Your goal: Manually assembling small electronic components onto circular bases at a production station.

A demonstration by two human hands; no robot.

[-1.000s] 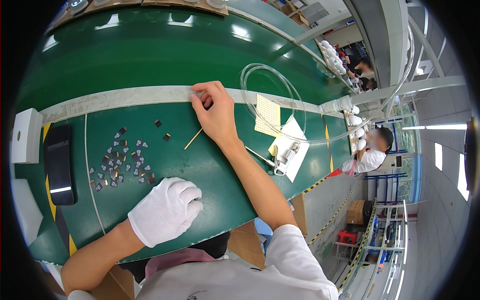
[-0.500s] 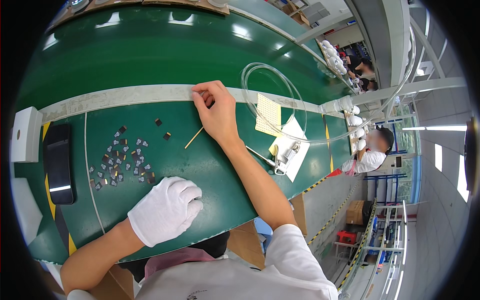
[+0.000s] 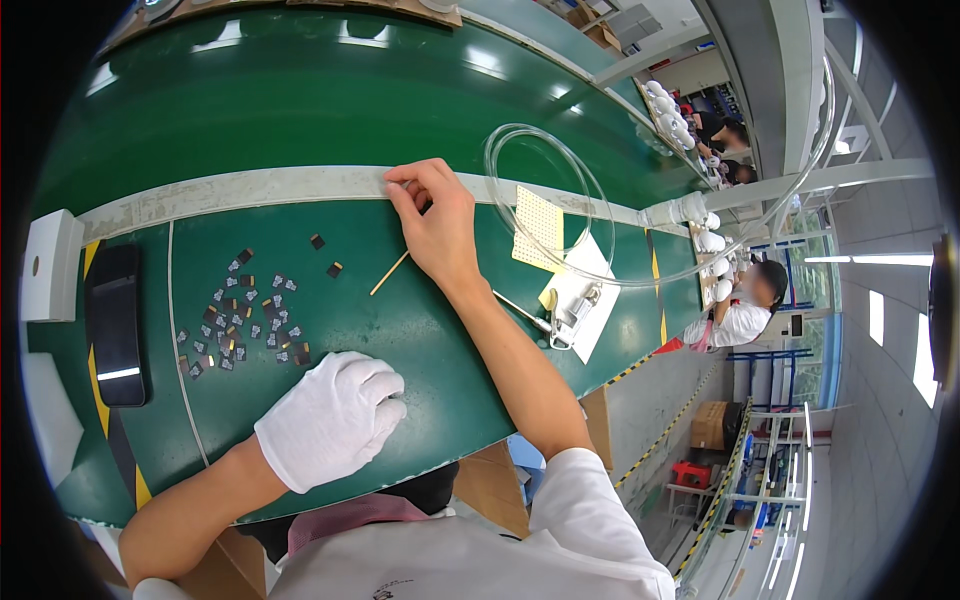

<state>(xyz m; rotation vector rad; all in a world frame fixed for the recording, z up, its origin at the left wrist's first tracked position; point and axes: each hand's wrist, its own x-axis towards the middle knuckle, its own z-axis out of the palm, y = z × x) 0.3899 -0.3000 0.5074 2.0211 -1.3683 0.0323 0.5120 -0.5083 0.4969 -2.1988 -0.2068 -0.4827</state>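
Observation:
My left hand [image 3: 330, 422], in a white glove, rests on the green table [image 3: 300, 225] near its front edge. Its fingers are curled downward, hiding whatever might lie beneath them. My bare right hand [image 3: 436, 222] is at the grey rail [image 3: 270, 185], thumb and fingers bent together; anything between them is too small or hidden. A thin wooden stick [image 3: 390, 273] slants from the tabletop to the side of this hand; whether the hand grips it I cannot tell. Many small black memory cards [image 3: 240, 320] lie scattered left of centre, with two separate cards [image 3: 334, 270] nearer my right hand.
A black phone [image 3: 118, 330] and a white box [image 3: 52, 265] are at the left. To the right lie a metal air gun [image 3: 572, 325], a white sheet [image 3: 600, 268], a yellow dotted sheet [image 3: 538, 230] and a coiled clear hose [image 3: 490, 160]. A co-worker [image 3: 745, 310] sits farther right.
Nearly everything stays in place. My right hand has shifted very slightly at the rail, and my left hand rests as before.

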